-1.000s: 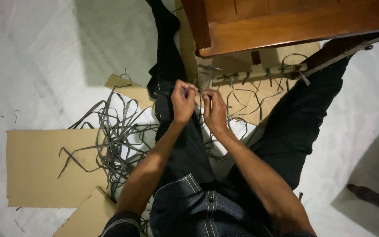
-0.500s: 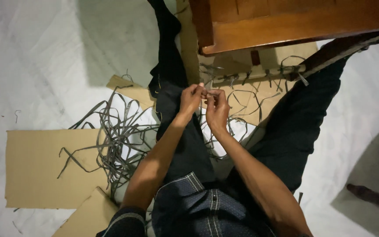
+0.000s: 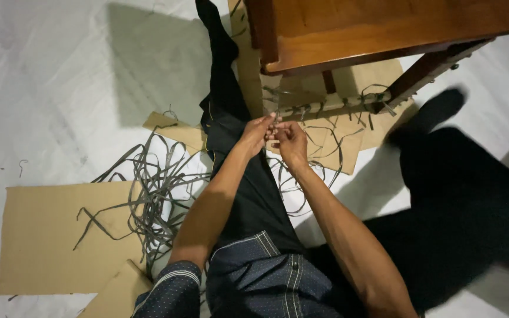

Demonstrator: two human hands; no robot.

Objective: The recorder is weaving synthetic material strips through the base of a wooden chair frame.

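Note:
I sit on the floor with my legs spread under a wooden chair. My left hand and my right hand meet just below the chair's lower rail, both pinching one thin grey strip that runs up to the rail. More grey strips hang from the rail, woven or looped along it. My fingers are closed tight on the strip, and the fingertips of the two hands touch.
A loose heap of grey strips lies left of my left leg on flat cardboard sheets. More cardboard lies under the chair. A chair leg slants down at the right. The floor is a white sheet.
Both hands have risen slightly toward the chair rail with the strip. My right leg has shifted lower and farther right in view.

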